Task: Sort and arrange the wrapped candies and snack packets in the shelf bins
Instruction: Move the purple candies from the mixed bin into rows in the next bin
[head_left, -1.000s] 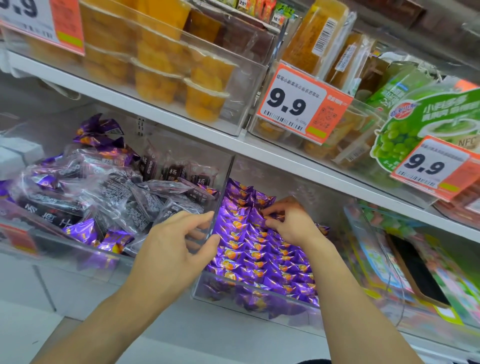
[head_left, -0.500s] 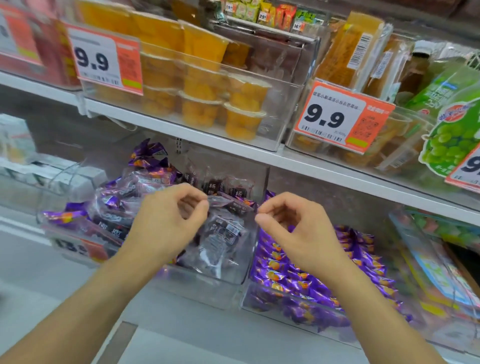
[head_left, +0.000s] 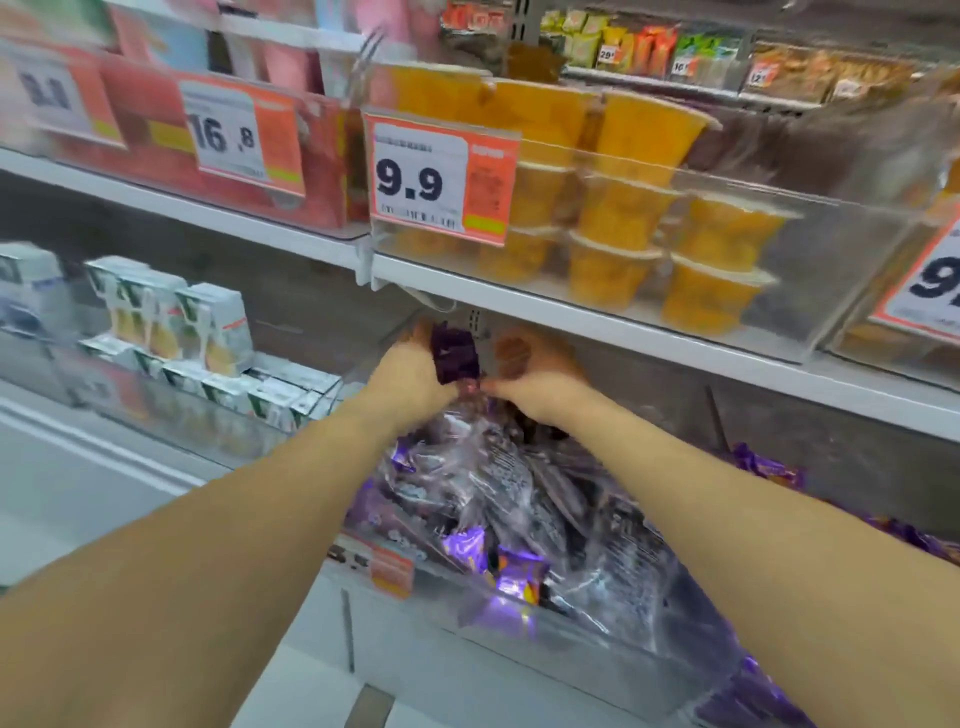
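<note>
A clear shelf bin (head_left: 613, 660) holds a heap of clear-and-black snack packets (head_left: 498, 483) with a few purple wrapped candies (head_left: 519, 571) among them. Both my arms reach deep to the back of this bin, under the upper shelf. My left hand (head_left: 410, 374) grips purple candies (head_left: 454, 353) at the back. My right hand (head_left: 535, 374) is right beside it with curled fingers, pinching at the wrappers by its fingertips. More purple candies (head_left: 769, 467) lie in the neighbouring bin on the right. The picture is blurred.
The upper shelf edge (head_left: 649, 338) hangs just above my hands, carrying orange jelly cups (head_left: 618, 213) and 9.9 and 16.8 price tags. White and green cartons (head_left: 208, 332) fill the bin to the left. A price tag (head_left: 387, 569) hangs on the bin's front.
The view swung left and both hands moved from the bin's front to its back. My left hand now holds purple candies and my right hand has come next to it.
</note>
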